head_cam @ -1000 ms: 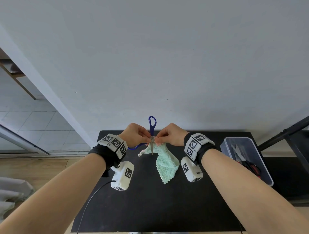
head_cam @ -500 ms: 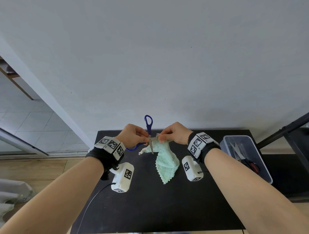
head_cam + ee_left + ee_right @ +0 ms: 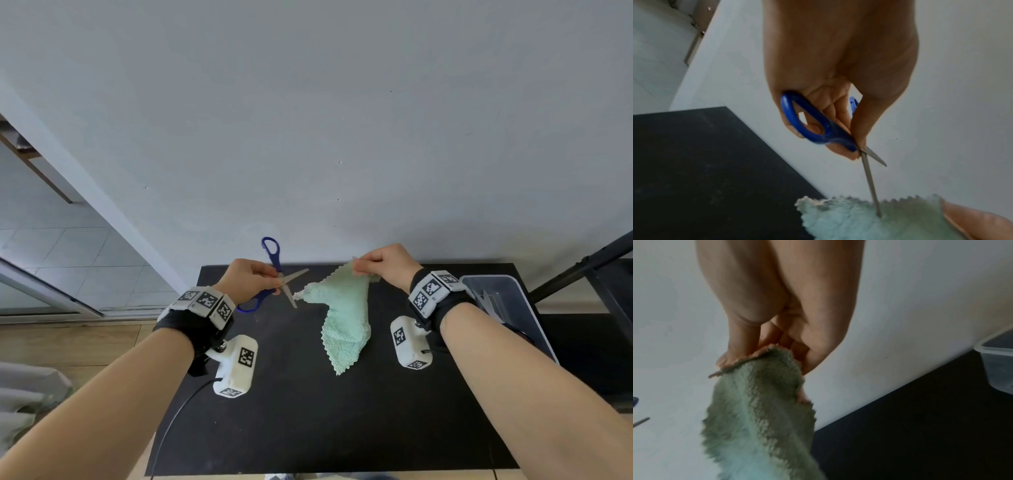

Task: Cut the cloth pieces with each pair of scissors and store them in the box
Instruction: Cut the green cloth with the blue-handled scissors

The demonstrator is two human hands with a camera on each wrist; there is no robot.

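Observation:
My left hand (image 3: 251,282) grips blue-handled scissors (image 3: 274,274) above the back of the black table (image 3: 308,411); their blades stand spread apart. In the left wrist view the scissors (image 3: 818,125) point one blade tip down at the cloth (image 3: 849,217). My right hand (image 3: 383,267) pinches the top corner of a mint green cloth (image 3: 342,315), which hangs down with its lower end draped on the table. The right wrist view shows my right hand (image 3: 764,352) holding the cloth (image 3: 758,410) at its zigzag edge. The cloth's near left corner lies just right of the blades.
A clear plastic box (image 3: 507,301) stands at the table's right edge, partly behind my right forearm, with other scissors inside. The box's corner (image 3: 995,363) shows in the right wrist view. A white wall rises behind the table. A dark frame stands at the far right.
My hands have drawn apart: the right hand pulled the cloth to the right and stretched it out, the scissors left the cloth and their blades now stand spread.

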